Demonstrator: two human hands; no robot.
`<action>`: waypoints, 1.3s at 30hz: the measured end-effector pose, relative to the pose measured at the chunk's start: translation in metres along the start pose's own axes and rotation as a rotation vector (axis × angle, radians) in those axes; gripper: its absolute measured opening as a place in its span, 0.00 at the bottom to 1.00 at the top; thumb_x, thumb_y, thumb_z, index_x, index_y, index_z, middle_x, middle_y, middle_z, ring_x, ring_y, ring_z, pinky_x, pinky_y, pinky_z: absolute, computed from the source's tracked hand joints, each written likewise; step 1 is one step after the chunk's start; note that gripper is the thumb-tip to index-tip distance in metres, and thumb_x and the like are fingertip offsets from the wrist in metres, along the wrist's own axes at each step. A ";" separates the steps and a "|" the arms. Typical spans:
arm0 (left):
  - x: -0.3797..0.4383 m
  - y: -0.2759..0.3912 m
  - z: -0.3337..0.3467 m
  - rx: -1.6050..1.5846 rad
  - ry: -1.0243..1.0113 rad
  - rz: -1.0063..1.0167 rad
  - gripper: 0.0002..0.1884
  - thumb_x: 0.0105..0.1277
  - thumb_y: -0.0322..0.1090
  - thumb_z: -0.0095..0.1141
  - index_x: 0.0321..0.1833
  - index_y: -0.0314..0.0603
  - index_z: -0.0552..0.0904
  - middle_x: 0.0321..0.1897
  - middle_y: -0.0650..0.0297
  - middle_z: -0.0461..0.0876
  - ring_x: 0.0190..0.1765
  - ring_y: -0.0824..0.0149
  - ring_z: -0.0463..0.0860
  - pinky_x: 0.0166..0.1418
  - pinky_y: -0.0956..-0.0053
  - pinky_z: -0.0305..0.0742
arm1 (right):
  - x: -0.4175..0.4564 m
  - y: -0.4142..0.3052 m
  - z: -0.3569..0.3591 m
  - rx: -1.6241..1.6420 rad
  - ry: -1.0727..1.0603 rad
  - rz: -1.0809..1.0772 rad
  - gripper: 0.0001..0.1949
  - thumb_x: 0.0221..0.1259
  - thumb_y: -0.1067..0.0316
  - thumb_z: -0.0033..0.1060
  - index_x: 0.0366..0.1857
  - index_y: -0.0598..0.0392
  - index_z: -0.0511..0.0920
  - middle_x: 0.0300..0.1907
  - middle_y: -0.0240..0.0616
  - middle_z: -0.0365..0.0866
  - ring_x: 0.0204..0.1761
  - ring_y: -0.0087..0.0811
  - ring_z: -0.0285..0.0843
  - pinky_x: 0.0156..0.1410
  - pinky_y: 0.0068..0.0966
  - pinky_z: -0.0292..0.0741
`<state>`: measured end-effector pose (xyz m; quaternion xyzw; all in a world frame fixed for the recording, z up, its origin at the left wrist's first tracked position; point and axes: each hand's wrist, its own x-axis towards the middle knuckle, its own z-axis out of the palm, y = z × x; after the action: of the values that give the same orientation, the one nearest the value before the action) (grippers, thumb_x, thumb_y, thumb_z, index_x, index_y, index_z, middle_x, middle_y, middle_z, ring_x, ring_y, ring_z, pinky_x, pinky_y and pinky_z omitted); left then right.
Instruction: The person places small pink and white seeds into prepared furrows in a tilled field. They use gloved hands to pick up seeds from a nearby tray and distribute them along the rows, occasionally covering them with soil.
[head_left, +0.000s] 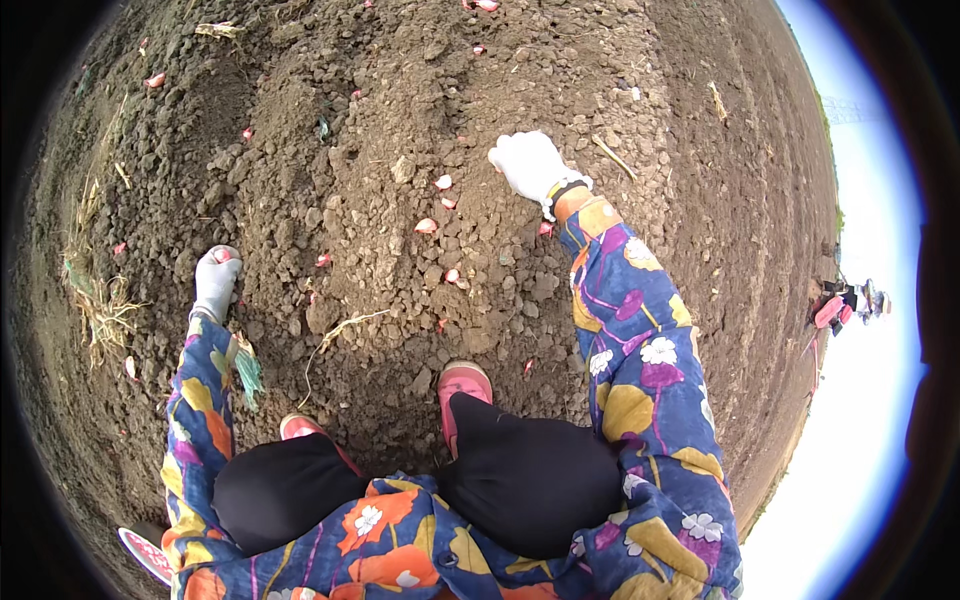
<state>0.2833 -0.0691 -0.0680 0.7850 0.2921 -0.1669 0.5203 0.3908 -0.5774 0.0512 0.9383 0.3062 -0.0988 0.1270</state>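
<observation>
My left hand, in a pale glove, is low over the soil at the left, its fingers curled with a pinkish clove-like piece showing at the fingertips. My right hand, in a white glove, is curled over the soil right of the middle; the glove hides most of what its fingers touch. Between the hands, pink garlic-like cloves are scattered on the ground. Another pink clove lies just below my right wrist, and one more is at the upper left.
Cloddy, tilled soil spreads all around. Dry roots and stalks lie at the left, with green netting-like scraps near my left sleeve. A pink shoe stands before my knees. People are far off at the right.
</observation>
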 end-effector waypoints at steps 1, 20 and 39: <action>-0.001 0.000 -0.006 0.003 0.009 -0.006 0.05 0.55 0.27 0.55 0.33 0.47 0.80 0.21 0.74 0.74 0.17 0.77 0.69 0.19 0.80 0.65 | 0.003 -0.002 -0.004 0.046 -0.084 0.011 0.06 0.56 0.60 0.56 0.29 0.48 0.80 0.30 0.40 0.79 0.35 0.42 0.80 0.38 0.40 0.76; -0.004 0.000 -0.007 0.010 0.038 0.023 0.05 0.55 0.25 0.55 0.32 0.46 0.79 0.20 0.75 0.73 0.18 0.78 0.68 0.21 0.81 0.65 | -0.052 0.078 0.048 0.225 -0.071 0.370 0.08 0.52 0.60 0.56 0.25 0.50 0.81 0.30 0.45 0.82 0.36 0.47 0.81 0.38 0.41 0.77; -0.004 0.002 -0.007 -0.022 0.011 0.124 0.04 0.53 0.26 0.55 0.31 0.44 0.80 0.21 0.73 0.75 0.23 0.78 0.71 0.27 0.80 0.68 | -0.039 0.011 -0.003 0.078 0.326 0.471 0.08 0.57 0.58 0.55 0.26 0.47 0.78 0.26 0.38 0.77 0.32 0.41 0.80 0.35 0.37 0.75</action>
<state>0.2815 -0.0648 -0.0616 0.7966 0.2474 -0.1270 0.5367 0.3671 -0.6060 0.0663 0.9912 0.0922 0.0739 0.0595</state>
